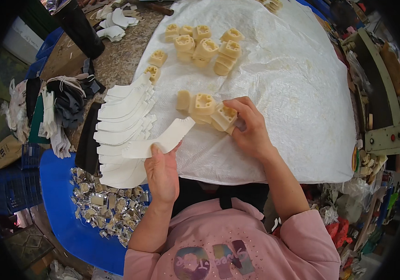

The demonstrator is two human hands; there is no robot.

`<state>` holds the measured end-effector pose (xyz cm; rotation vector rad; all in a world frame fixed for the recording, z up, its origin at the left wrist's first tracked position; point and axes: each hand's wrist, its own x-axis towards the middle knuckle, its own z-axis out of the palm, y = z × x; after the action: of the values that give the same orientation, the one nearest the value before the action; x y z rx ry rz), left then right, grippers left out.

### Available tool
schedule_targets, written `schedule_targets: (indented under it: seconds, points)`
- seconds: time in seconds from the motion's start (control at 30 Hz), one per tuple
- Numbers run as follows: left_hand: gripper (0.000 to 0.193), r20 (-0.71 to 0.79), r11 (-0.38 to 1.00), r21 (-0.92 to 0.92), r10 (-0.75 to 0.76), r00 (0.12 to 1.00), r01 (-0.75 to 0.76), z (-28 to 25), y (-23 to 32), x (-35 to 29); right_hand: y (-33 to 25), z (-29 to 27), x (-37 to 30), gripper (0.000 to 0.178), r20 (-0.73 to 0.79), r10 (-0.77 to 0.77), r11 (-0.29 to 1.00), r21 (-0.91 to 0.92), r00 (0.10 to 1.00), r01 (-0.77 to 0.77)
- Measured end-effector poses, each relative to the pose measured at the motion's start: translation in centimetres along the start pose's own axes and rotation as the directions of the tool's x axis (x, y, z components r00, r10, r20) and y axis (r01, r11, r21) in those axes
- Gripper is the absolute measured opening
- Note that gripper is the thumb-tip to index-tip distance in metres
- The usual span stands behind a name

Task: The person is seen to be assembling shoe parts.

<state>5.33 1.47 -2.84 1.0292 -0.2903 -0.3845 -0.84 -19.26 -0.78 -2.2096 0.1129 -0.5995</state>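
Observation:
Between the thumb and fingers of my left hand (163, 173) is a curved white strip (165, 140) with a notched end, its tip pointing toward the cream blocks. My right hand (253, 127) has its thumb and fingers closed on a cream-coloured moulded block (223, 117) with holes in its top. That block rests against another cream block (203, 103) on the white sheet (293, 93). Beside my left hand lies an overlapping, fanned row of similar white strips (120, 125). A group of cream blocks (206, 47), some stacked, stands farther off.
Left of me, a blue tub (55, 191) holds many small shiny metal pieces (102, 205). A black cylinder (79, 30) stands at the far left, with loose white pieces (116, 21) nearby. Hanging cloth and gloves (67, 105) line the left edge; a grey-green machine (384, 93) stands right.

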Motion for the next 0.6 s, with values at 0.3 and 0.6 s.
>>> schedule_targets:
  seconds: [0.3,0.6]
  points:
    - [0.049,-0.001,1.000,-0.015,-0.018,1.000,0.018,1.4,0.6,0.9,-1.0,-1.6,0.8,0.069,0.156,0.025,0.988,-0.156,0.987,0.000]
    - [0.052,-0.057,0.995,-0.095,-0.033,0.998,0.028,0.9,1.1,0.8,-3.7,-2.8,7.1,0.059,0.215,-0.085,0.996,0.039,0.973,0.079]
